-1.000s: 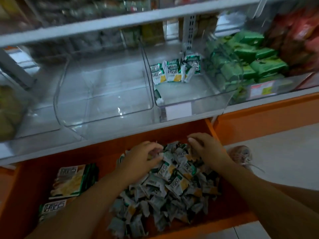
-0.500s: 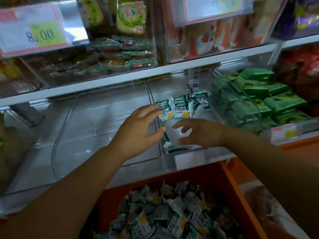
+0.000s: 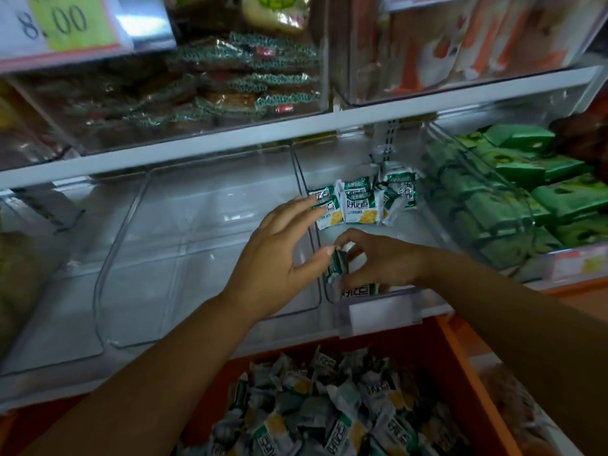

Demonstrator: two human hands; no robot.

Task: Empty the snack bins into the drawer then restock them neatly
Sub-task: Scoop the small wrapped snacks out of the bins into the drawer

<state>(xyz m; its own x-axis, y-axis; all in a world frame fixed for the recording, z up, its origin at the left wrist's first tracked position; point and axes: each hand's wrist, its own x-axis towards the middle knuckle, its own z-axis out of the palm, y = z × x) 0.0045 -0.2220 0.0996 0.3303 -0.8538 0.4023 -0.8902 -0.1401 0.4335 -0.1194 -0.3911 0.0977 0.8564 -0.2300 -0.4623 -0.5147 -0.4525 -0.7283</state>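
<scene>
- White shelf (image 3: 56, 386) carries clear bins (image 3: 204, 245); orange drawer (image 3: 460, 366) below holds a heap of snack packets (image 3: 329, 419).
- Right hand (image 3: 381, 263) pinches one green snack packet (image 3: 336, 266) at the front-left corner of the centre bin (image 3: 408, 235); left hand (image 3: 279, 255) has fingers spread, thumb beside the packet.
- Upper bin contents (image 3: 230, 80) blurred; price tag (image 3: 62, 24) cut off.
</scene>
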